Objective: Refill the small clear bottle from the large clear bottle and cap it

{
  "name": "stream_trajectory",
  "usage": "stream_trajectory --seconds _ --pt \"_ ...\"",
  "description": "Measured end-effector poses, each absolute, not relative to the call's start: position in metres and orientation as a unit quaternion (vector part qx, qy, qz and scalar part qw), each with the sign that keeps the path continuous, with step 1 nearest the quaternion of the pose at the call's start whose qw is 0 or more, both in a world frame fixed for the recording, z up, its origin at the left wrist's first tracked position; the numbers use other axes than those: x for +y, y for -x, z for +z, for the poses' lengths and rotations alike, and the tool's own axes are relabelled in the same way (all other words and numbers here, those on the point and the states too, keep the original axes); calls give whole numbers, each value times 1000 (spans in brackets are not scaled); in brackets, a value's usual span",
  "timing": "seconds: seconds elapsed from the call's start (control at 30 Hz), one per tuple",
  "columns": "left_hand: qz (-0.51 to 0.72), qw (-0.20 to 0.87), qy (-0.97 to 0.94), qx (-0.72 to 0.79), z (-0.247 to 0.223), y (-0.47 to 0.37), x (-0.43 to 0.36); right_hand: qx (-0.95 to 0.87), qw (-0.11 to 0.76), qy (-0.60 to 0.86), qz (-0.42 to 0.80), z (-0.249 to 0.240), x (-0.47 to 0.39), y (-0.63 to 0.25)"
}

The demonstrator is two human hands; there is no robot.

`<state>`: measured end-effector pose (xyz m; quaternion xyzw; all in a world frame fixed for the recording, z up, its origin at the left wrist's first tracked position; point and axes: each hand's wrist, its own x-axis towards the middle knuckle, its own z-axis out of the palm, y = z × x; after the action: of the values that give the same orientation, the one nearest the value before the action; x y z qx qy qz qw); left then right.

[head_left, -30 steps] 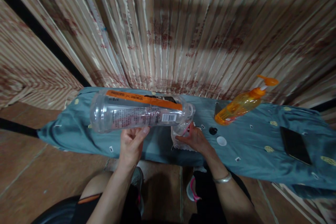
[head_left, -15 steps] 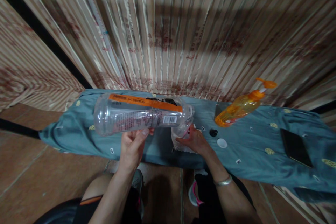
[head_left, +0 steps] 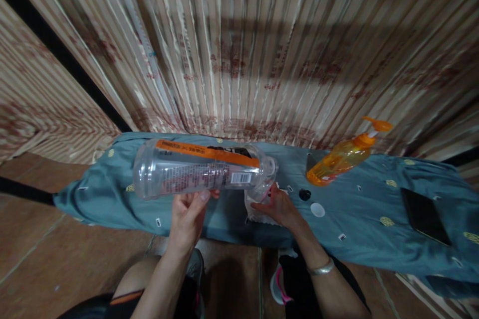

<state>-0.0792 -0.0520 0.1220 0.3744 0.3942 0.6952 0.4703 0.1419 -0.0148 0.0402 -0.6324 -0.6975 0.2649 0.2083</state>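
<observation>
A big clear plastic bottle (head_left: 202,172) with an orange and grey label lies almost level in the air, its neck pointing right. My left hand (head_left: 190,214) grips it from below, thumb on the near side. In my right hand (head_left: 280,205) is a small clear plastic container (head_left: 259,193), held against the neck of the big bottle; its exact kind does not show. The fingers are closed around its right side. Beneath that hand a white cloth or tissue (head_left: 258,215) rests on the teal bedcover-like cloth (head_left: 224,222).
To the right stands an orange pump bottle (head_left: 337,160). A small black cap (head_left: 305,194) and a white disc (head_left: 318,210) lie beside my right hand. Farther right is a dark flat phone-like slab (head_left: 423,215). A striped curtain (head_left: 239,60) hangs behind.
The whole view has shifted slightly, so things sit a little lower. Both hands keep the same hold, with the bottle's neck still against the small container.
</observation>
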Motion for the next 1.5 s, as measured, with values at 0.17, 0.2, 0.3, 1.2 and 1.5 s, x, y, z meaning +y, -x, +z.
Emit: stream_trajectory --seconds 0.17,0.2,0.3,1.2,1.5 --pt "692 475 -377 391 123 79 -52 -697 208 631 271 41 -16 -142" --pt "693 476 -376 390 123 79 -52 -697 207 630 273 41 -16 -142" --pt "700 473 -369 388 122 80 -53 -695 199 632 277 42 -16 -143" --pt "676 452 -389 433 119 82 -52 -704 225 622 259 33 -14 -142" --pt "671 459 -391 432 116 82 -52 -706 234 618 255 30 -15 -144"
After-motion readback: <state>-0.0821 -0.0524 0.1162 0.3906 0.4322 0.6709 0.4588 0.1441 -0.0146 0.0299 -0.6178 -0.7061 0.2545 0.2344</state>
